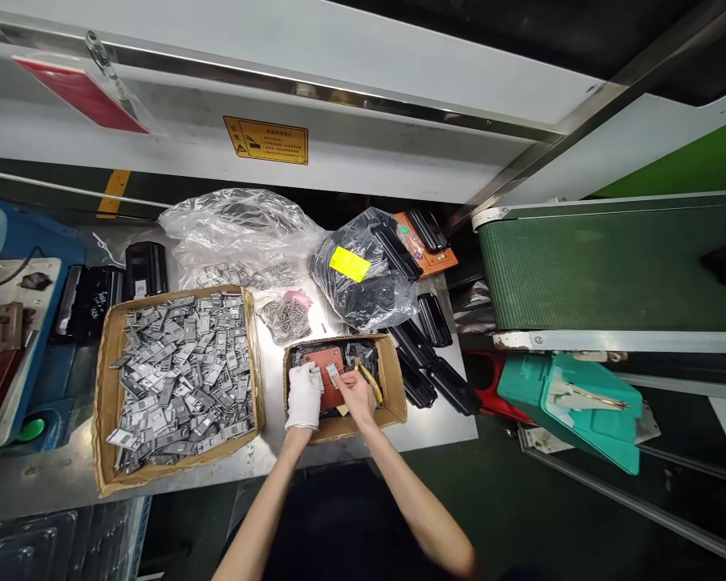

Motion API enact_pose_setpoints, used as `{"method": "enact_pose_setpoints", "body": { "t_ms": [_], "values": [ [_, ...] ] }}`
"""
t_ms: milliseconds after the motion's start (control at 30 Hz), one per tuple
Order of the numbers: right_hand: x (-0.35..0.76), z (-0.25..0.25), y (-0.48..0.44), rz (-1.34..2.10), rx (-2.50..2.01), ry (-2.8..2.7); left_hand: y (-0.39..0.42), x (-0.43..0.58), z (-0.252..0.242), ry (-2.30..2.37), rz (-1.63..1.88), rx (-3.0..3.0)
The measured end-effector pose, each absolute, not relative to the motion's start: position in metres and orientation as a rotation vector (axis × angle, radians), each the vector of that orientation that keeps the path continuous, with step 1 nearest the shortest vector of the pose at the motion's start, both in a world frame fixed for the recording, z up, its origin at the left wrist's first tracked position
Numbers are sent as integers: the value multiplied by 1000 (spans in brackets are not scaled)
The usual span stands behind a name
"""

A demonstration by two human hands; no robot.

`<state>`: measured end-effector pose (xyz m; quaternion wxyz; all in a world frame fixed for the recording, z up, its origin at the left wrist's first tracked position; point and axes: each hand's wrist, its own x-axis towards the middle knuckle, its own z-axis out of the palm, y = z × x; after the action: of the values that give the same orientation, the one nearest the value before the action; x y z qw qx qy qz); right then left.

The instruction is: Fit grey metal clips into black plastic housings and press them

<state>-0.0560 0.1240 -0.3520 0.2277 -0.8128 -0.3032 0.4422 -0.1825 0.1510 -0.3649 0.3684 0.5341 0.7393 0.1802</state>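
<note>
My left hand (pixel 303 397), in a white glove, is closed over the left side of a small cardboard box (pixel 394 386). A small grey part (pixel 316 378) shows at its fingertips. My bare right hand (pixel 358 397) pinches another small grey plastic part (pixel 332 372) between thumb and fingers. Beside the right hand is a yellow-handled tool (pixel 369 384); whether the hand also holds it, I cannot tell. Beneath both hands is a reddish-brown block (pixel 325 357), with dark small parts (pixel 363 353) around it in the box.
A larger cardboard box (pixel 104 403) full of grey plastic parts stands left. Behind are clear plastic bags (pixel 235 222), a small bag of metal pieces (pixel 287 316) and a dark bag with a yellow label (pixel 349 264). Black housings (pixel 434 319) lie right, near a green conveyor (pixel 605 270).
</note>
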Motion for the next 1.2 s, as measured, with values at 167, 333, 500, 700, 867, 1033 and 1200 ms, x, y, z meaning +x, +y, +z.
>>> {"method": "enact_pose_setpoints", "body": {
  "t_ms": [167, 333, 500, 700, 867, 1033, 1200],
  "values": [
    [-50, -340, 131, 1069, -2229, -1358, 149, -176, -348, 1963, 247, 1411],
    [-46, -336, 146, 1078, -1794, -1960, 152, -173, -337, 1875, 5, 1570],
    [-35, -339, 144, 983, -1746, -2179, 148, -175, -334, 1795, -193, 1729],
    [-25, -334, 157, 946, -1727, -2398, 157, -179, -314, 1683, -363, 1930],
    [-27, -324, 191, 1000, -1656, -2652, 187, -187, -305, 1523, -535, 2098],
    [-42, -312, 207, 1033, -1573, -2864, 204, -190, -312, 1457, -604, 2146],
    [-46, -302, 206, 1080, -1575, -2927, 202, -194, -317, 1368, -507, 2183]
  ]
}}
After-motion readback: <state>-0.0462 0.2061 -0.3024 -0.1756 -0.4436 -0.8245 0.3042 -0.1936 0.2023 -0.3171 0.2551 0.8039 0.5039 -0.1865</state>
